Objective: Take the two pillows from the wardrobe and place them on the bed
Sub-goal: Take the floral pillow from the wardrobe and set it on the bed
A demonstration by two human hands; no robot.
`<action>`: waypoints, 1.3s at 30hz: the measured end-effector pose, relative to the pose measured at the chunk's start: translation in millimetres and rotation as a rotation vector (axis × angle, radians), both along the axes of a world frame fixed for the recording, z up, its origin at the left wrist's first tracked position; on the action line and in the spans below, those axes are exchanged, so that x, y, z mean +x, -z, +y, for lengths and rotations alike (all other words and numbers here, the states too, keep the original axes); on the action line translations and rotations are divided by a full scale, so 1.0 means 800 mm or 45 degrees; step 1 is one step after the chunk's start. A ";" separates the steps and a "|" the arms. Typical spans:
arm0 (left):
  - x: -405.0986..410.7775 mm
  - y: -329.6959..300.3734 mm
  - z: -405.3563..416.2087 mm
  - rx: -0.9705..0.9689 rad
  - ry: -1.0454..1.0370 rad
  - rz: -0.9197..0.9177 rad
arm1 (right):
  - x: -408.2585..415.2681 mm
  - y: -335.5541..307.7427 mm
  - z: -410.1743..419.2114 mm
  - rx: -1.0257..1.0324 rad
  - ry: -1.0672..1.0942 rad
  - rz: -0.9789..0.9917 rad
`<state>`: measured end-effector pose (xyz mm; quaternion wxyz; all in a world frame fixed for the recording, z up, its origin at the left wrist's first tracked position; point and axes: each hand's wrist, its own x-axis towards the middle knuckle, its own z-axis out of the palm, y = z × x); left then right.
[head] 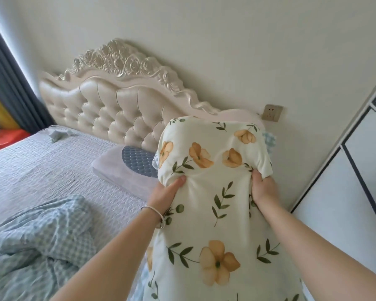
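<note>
A cream pillow (215, 213) printed with orange flowers and green leaves is held upright in front of me, over the near right side of the bed (41, 166). My left hand (165, 194), with a silver bangle at the wrist, grips its left side. My right hand (264, 190) pinches the fabric on its right side. A blue-patterned edge (269, 141) peeks out behind the pillow's upper right; I cannot tell what it belongs to. A flat pale pillow with a grey-blue quilted patch (122, 170) lies on the bed by the headboard, partly hidden by the floral pillow.
A cream tufted headboard (109, 109) stands against the wall. A crumpled blue checked blanket (44, 240) lies at the near left of the bed. White wardrobe panels with dark trim (345, 185) stand at the right. A wall socket (271, 112) sits beside the headboard.
</note>
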<state>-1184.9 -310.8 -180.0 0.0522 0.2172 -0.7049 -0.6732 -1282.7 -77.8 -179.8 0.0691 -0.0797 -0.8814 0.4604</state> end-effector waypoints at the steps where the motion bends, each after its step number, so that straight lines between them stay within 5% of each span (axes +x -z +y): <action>1: -0.025 0.001 -0.009 0.012 -0.020 -0.011 | -0.028 0.000 -0.009 0.023 -0.006 -0.006; 12: -0.193 0.057 -0.107 0.155 -0.419 -0.135 | -0.293 0.060 -0.156 0.192 -0.377 -0.149; 23: -0.322 0.143 -0.196 0.486 -1.182 -0.411 | -0.523 0.123 -0.365 0.096 -1.050 -0.522; 28: -0.364 0.190 -0.239 0.567 -1.405 -0.471 | -0.586 0.179 -0.443 0.115 -1.324 -0.579; 39: -0.442 0.297 -0.326 0.586 -1.586 -0.490 | -0.659 0.303 -0.572 0.187 -1.390 -0.583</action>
